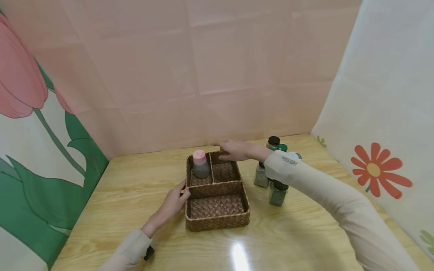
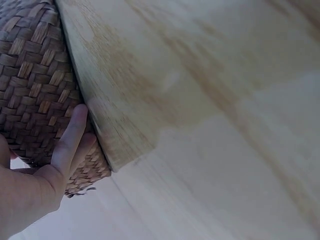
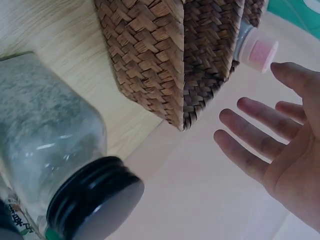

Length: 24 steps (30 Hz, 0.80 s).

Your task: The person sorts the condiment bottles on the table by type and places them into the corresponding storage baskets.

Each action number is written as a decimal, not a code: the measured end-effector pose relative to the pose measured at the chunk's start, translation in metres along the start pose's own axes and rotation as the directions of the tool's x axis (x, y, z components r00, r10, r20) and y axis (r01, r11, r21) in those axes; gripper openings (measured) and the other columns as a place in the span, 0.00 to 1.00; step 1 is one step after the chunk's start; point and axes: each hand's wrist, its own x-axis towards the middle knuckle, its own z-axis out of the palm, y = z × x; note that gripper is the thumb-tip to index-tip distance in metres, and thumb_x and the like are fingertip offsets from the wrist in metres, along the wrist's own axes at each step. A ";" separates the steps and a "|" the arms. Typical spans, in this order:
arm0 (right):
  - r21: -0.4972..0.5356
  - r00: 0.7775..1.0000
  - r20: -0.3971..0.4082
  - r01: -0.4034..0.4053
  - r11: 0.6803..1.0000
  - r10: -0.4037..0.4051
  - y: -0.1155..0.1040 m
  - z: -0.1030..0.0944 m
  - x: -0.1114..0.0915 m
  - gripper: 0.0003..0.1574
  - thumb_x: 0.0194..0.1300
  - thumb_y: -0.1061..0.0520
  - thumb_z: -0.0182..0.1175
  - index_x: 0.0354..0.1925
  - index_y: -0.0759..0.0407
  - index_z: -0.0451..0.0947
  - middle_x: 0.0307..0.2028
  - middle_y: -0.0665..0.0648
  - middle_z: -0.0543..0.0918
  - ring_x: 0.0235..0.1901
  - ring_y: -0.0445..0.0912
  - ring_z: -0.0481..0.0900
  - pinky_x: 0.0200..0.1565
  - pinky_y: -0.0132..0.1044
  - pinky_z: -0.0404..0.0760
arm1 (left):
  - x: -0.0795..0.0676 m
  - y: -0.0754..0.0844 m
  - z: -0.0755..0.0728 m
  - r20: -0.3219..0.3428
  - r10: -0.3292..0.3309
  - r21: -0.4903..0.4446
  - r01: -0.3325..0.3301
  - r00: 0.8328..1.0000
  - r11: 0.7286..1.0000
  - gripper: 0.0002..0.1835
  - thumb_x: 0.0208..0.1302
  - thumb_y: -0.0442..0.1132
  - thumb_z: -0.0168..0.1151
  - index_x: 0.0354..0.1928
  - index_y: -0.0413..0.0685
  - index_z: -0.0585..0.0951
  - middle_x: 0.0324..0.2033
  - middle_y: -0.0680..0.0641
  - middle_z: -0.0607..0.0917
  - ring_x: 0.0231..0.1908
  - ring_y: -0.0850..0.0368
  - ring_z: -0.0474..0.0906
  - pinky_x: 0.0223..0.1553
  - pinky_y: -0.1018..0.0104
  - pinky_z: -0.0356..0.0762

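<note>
A brown woven basket (image 1: 217, 222) with three compartments stands on the table. Its back left compartment holds an upright bottle (image 1: 201, 169) with a pink cap and dark contents. At the basket's left side my left hand (image 1: 176, 197) grips the wall, thumb at the rim; in the left wrist view, fingers (image 2: 70, 142) lie along the outer weave. Over the back right compartment reaches my right hand (image 1: 235, 149). The right wrist view shows this hand (image 3: 285, 145) holding nothing, its fingers spread apart, near the pink cap (image 3: 262, 52).
Right of the basket stand several jars: a black-lidded jar of green contents (image 1: 278, 194), a jar of greyish contents (image 1: 261, 177), and others partly behind the right sleeve (image 1: 305, 173). Pink cloth (image 1: 203, 94) hangs behind the table (image 1: 142, 177).
</note>
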 end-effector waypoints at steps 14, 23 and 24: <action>0.033 1.000 -0.015 0.013 0.999 -0.012 0.010 -0.004 -0.025 0.40 0.76 0.49 0.54 0.76 0.58 0.52 0.55 0.64 0.78 0.51 0.57 0.80 0.50 0.51 0.78 | 0.003 0.002 0.004 -0.043 0.008 0.006 -0.008 0.999 1.000 0.32 0.76 0.43 0.46 0.75 0.34 0.57 0.29 0.37 0.83 0.43 0.45 0.83 0.28 0.62 0.76; 0.027 1.000 -0.024 0.011 1.000 -0.011 0.018 -0.008 -0.036 0.34 0.76 0.49 0.54 0.73 0.59 0.58 0.55 0.62 0.79 0.50 0.55 0.80 0.50 0.51 0.78 | 0.003 0.004 0.005 -0.049 0.016 0.023 -0.015 0.999 1.000 0.31 0.76 0.42 0.46 0.74 0.30 0.58 0.54 0.26 0.78 0.54 0.37 0.78 0.37 0.56 0.81; 0.019 1.000 -0.025 0.011 1.000 -0.011 0.019 -0.008 -0.037 0.34 0.76 0.49 0.54 0.73 0.59 0.59 0.55 0.61 0.79 0.49 0.54 0.80 0.49 0.50 0.78 | 0.003 0.004 0.005 -0.046 0.016 0.025 -0.015 0.999 1.000 0.31 0.76 0.41 0.46 0.73 0.29 0.57 0.52 0.26 0.79 0.54 0.36 0.78 0.37 0.56 0.81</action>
